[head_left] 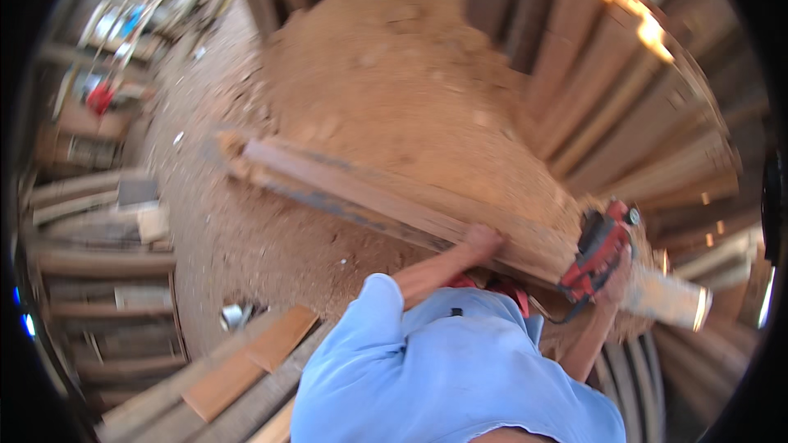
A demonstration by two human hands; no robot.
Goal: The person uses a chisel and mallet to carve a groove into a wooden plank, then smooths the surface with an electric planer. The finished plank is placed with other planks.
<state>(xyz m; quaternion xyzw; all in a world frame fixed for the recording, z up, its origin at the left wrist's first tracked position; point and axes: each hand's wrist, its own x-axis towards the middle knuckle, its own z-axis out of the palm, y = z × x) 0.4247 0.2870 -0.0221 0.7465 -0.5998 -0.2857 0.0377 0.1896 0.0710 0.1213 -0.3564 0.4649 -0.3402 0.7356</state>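
Observation:
My left hand (483,243) is closed over a long reddish-brown wooden plank (353,193), gripping it near the front of my body. The plank runs from the middle left toward my right side and lies along a rough timber. Off to the right, my right hand (614,280) holds a red and black power planer (593,256) by its handle. The planer is tilted at the plank's near right end; whether its base touches the wood I cannot tell. Motion blur softens the fingers of both hands.
A large heap of sawdust (394,57) rises beyond the plank. Boards (607,74) stand leaning at the upper right. Stacked timber (107,262) lines the left side, with loose boards (246,361) at the lower left. A pale cylindrical piece (661,297) lies beside the planer.

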